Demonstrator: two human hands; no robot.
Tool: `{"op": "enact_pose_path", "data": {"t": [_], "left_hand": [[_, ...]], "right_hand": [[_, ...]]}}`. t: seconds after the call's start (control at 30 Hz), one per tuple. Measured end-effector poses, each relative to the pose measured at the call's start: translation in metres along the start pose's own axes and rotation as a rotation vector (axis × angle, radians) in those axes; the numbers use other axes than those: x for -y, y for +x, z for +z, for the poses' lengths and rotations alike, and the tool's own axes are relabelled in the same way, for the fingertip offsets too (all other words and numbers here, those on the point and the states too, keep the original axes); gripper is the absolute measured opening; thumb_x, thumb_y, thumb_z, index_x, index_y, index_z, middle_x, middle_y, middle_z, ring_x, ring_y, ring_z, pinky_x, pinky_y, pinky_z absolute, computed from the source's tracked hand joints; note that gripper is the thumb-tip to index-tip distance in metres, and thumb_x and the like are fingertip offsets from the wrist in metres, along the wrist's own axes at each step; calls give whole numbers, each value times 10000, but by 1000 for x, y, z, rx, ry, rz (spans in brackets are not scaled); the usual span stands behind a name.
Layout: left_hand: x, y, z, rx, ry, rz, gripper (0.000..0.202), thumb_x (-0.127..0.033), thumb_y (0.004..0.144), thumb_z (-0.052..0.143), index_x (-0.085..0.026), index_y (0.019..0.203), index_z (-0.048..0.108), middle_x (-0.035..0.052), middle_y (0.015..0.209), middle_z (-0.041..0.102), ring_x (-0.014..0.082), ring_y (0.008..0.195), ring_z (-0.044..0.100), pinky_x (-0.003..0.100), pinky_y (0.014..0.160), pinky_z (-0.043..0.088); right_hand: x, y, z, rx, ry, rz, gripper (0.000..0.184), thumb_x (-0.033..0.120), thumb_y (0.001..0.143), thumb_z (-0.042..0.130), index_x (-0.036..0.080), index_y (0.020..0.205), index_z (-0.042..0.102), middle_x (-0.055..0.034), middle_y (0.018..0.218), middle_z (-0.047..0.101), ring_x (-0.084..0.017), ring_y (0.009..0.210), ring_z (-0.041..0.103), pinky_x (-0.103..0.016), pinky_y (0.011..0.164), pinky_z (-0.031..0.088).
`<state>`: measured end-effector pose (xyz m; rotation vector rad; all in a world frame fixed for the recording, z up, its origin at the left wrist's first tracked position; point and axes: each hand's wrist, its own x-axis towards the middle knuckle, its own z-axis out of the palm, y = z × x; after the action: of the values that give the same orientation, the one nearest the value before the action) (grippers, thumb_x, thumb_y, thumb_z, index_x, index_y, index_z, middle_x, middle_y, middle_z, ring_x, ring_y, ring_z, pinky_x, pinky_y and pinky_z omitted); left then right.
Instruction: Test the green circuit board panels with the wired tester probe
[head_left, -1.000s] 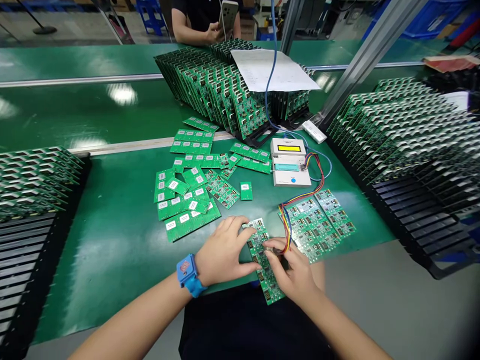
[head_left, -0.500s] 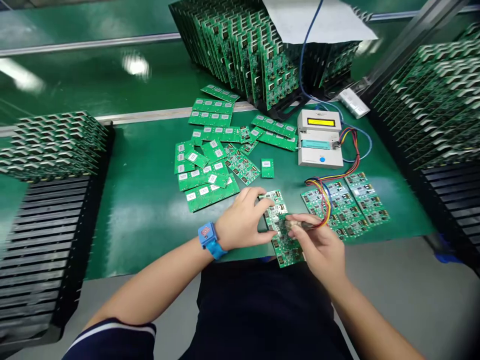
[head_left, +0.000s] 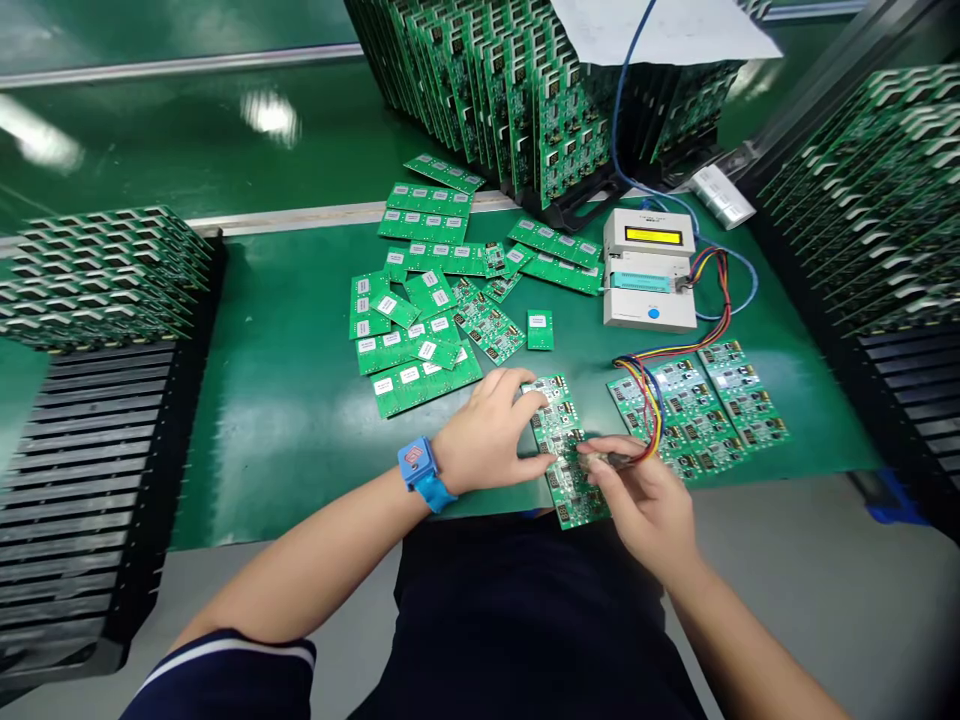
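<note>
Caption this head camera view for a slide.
Left hand steadies a green circuit board strip; right hand holds a multicoloured wire connector against it.

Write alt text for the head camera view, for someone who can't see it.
The left hand grips a strip of circuit boards on a green bench while the right hand pinches a connector on coloured wires at its edge. Loose boards, a white box and filled racks surround them.

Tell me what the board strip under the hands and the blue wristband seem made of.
Circuit board strip: likely rigid laminate, green lacquered face, studded with small soldered parts. Wristband: probably matte blue rubber or silicone; it curves snugly round the left wrist.
</note>
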<state>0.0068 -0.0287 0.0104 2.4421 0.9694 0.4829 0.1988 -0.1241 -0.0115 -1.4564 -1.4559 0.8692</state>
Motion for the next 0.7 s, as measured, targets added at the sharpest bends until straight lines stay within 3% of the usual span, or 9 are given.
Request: {"op": "enact_pose_path", "data": {"t": [0.27, 0.47, 0.7], "left_hand": [[1, 0, 0, 4, 2, 1, 460, -397, 714, 660, -144, 1070, 517, 153, 1215, 434, 308, 1128, 411, 471, 947, 391], [2, -1, 1, -1, 1, 6, 461, -412, 722, 655, -157, 1080, 513, 153, 1215, 435, 317, 1129, 417, 486, 943, 393], [2, 0, 0, 9, 39, 13, 472, -425, 731, 652, -121, 1069, 525, 155, 1203, 439, 295, 1131, 411, 438, 979, 379]], "right_hand": [[7, 5, -1, 30, -190, -167, 190, 205, 874, 532, 211, 1056, 586, -68, 948, 641, -202, 892, 617, -344, 766, 524], [5, 3, 0, -13, -218, -170, 169, 222, 885, 506, 210, 1039, 576, -69, 928, 648, -209, 873, 626, -355, 768, 533], [9, 7, -1, 71, -223, -221, 214, 183, 886, 512, 225, 1092, 552, -67, 992, 630, -196, 917, 618, -320, 756, 540]]}}
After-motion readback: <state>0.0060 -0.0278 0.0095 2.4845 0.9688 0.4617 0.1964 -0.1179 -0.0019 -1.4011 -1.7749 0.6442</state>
